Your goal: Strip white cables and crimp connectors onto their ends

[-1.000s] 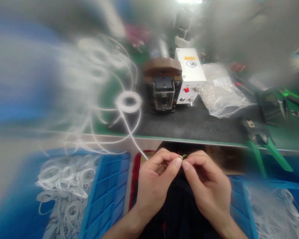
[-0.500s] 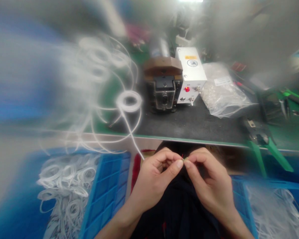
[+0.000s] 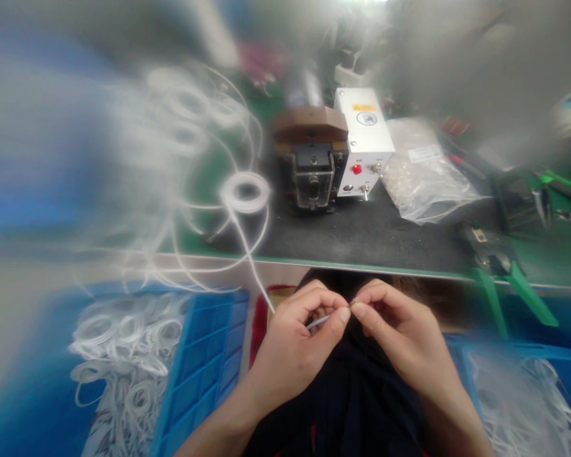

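Observation:
A white cable [image 3: 259,282] runs from a coil [image 3: 245,192] on the table down over the front edge to my left hand [image 3: 307,339]. My left hand is closed in a pinch on it, and a short length shows between thumb and fingers. Against it, fingertip to fingertip, my right hand [image 3: 402,330] pinches the thin wires [image 3: 351,305] at the cable's end. Only a tiny dark bit of the wires is visible; the fingertips cover the rest.
Behind the hands stands a small bench machine [image 3: 314,171] with a white control box [image 3: 365,136]. A bag of small parts [image 3: 423,171] and green-handled pliers [image 3: 492,266] lie to the right. Blue crates [image 3: 202,355] of coiled cables flank my lap.
The red wire tip that stuck up between my fingertips no longer shows. More of the cable is visible inside my left hand. Both hands stay nearly in place.

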Motion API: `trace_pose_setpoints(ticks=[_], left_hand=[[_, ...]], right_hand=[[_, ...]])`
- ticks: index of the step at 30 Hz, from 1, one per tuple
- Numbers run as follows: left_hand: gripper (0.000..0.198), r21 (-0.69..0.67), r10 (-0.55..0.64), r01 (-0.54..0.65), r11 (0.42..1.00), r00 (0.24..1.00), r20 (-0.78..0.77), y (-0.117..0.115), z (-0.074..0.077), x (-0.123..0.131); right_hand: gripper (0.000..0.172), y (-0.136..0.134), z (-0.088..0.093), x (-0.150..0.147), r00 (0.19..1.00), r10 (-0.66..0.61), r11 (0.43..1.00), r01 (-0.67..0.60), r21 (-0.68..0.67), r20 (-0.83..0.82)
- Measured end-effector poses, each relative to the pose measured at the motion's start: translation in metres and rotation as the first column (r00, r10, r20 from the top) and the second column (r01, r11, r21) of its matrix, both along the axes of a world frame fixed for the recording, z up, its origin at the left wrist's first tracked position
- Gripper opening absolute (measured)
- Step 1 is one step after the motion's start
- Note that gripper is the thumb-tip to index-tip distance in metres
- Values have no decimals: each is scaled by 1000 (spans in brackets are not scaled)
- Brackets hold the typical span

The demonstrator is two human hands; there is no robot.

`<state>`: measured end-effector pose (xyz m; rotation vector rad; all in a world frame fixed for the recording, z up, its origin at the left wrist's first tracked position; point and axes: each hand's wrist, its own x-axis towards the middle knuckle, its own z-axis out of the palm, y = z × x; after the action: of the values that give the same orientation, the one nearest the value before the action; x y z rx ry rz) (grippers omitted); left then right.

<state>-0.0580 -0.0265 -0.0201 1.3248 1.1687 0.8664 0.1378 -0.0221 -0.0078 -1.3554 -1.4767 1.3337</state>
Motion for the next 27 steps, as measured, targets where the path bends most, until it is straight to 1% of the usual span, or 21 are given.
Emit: trace_pose_setpoints(ticks=[2, 5, 9, 14, 17, 19, 21, 22, 25, 27], left_hand=[[14, 27, -7, 8, 1000, 999, -38, 0, 1, 2], [13, 99, -6, 16, 995, 995, -100, 1, 4, 4], [13, 163, 36, -8, 987, 986, -165, 0, 6, 4], [13, 223, 106, -64, 973, 978, -181, -3, 8, 6], [11, 273, 173, -121, 955, 969, -176, -5, 8, 9], [10, 287, 195, -138, 948, 964, -179, -6, 8, 10], [9, 270, 171, -118, 956, 968, -182, -5, 8, 10], [10, 252, 140, -91, 963, 973, -183, -4, 9, 9], [12, 191, 25, 8, 982, 986, -165, 0, 9, 4], [13, 162, -5, 26, 986, 991, -133, 2, 9, 2]], right_hand=[[5, 0, 0, 0, 1000, -5, 1000, 5, -9, -25], [3, -1, 2, -2, 1000, -11, 1000, 12, 26, -27], [13, -1, 5, -4, 1000, -9, 997, 7, 78, 22], [15, -6, 1, -9, 994, -52, 993, 41, 108, 96], [15, -11, -3, -12, 985, -101, 985, 80, 151, 137], [15, -12, -4, -13, 980, -128, 979, 99, 181, 155], [14, -13, -3, -11, 977, -133, 976, 101, 192, 165], [14, -12, -2, -10, 978, -122, 978, 89, 188, 168], [16, -7, 1, -7, 986, -52, 989, 29, 145, 160], [18, -3, 5, -7, 990, -17, 994, 2, 108, 142]])
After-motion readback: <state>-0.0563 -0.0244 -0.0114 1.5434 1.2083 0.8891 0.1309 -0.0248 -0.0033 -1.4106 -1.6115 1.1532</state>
